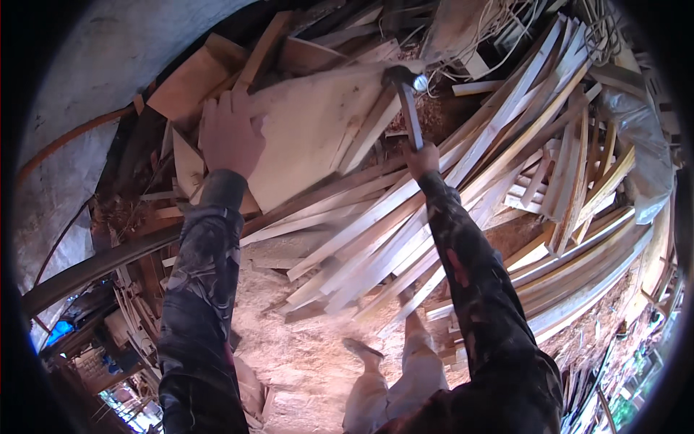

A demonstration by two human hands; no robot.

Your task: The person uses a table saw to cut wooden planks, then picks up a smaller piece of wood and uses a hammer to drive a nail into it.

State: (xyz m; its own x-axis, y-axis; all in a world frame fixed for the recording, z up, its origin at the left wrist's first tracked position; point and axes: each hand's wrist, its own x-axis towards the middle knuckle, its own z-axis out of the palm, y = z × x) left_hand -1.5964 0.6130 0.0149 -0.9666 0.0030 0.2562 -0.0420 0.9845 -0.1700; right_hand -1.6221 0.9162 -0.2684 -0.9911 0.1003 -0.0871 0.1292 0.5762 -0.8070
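Note:
My right hand point(423, 159) is wrapped round the handle of a hammer point(412, 112). The hammer's dark head, with a shiny striking face, is at the right end of a wide pale wooden board point(311, 126); whether it touches cannot be told. At the board's left end lies my left hand point(233, 136), fingers stretched out over the wood and thumb apart. Under the board's right part, a narrower wooden piece point(372, 130) runs at a slant. A dark beam point(108, 264) passes below the board toward the left.
Long thin wood strips point(405, 239) fan out in a heap on the right. Wood offcuts point(191, 79) are piled at the far left. Sawdust point(296, 354) covers the ground round my feet. A clear plastic sheet point(636, 137) hangs at the right; loose cords point(499, 36) tangle at the back.

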